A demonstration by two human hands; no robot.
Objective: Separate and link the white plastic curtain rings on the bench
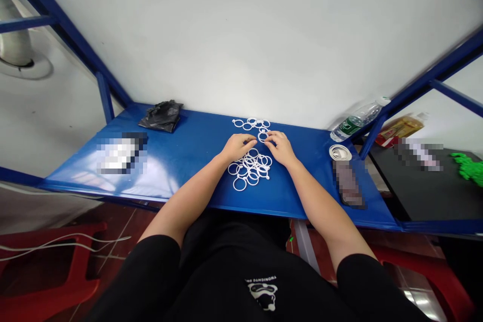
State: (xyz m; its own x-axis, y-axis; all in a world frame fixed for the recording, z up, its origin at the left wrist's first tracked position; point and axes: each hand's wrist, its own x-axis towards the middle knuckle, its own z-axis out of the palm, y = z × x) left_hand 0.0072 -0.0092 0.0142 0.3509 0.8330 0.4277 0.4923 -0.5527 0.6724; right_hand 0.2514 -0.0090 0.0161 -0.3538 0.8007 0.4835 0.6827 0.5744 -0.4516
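Left hand (237, 147), right hand (281, 148), half-curled over white rings (249, 168), grip unclear, inside the blue table's edge (256, 210)

1. My one camera rides on my head, looking forward and down.
2. It faces the blue metal table (188, 161) at twelve o'clock, close above my left hand (237, 147) and right hand (281, 148).
3. Beyond the table, the white wall (241, 35) fills the upper view.

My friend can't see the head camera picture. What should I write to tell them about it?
A left hand and a right hand reach into a heap of white rings on a blue table. A clear water bottle is at the back right.
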